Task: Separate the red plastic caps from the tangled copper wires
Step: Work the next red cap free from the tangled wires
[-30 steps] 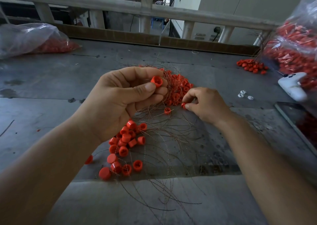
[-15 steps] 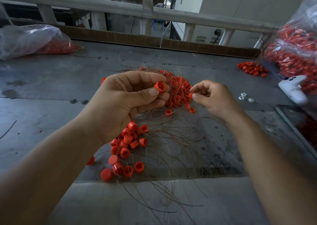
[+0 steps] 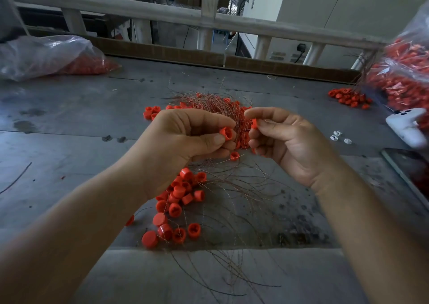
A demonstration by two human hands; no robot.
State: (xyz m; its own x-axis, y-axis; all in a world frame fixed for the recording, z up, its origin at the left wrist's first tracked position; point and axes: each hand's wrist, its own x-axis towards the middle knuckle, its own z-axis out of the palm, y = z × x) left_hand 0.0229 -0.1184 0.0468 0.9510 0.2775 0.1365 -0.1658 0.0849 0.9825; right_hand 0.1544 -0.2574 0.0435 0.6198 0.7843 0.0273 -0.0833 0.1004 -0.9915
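Observation:
My left hand (image 3: pixel 185 141) is raised over the grey table (image 3: pixel 69 141) and pinches a red plastic cap (image 3: pixel 226 133) between thumb and forefinger, with a bundle of copper wires (image 3: pixel 218 104) curling out behind its fingers. My right hand (image 3: pixel 287 141) is level with it, close to the right, pinching another red cap (image 3: pixel 254 123) at the fingertips. More tangled wires (image 3: pixel 232 199) with caps lie on the table under both hands. A loose pile of red caps (image 3: pixel 178 201) lies below my left wrist.
Clear plastic bags of red caps lie at far left (image 3: pixel 51 55) and far right (image 3: pixel 404 81). A small heap of caps (image 3: pixel 348 97) sits near the right bag. A white device (image 3: pixel 406 127), three small white parts (image 3: pixel 340 137) and a dark flat screen (image 3: pixel 411 176) lie at right.
My right hand lifted off the table with a cap and rose toward my left hand. My left hand kept hold of its cap and wires.

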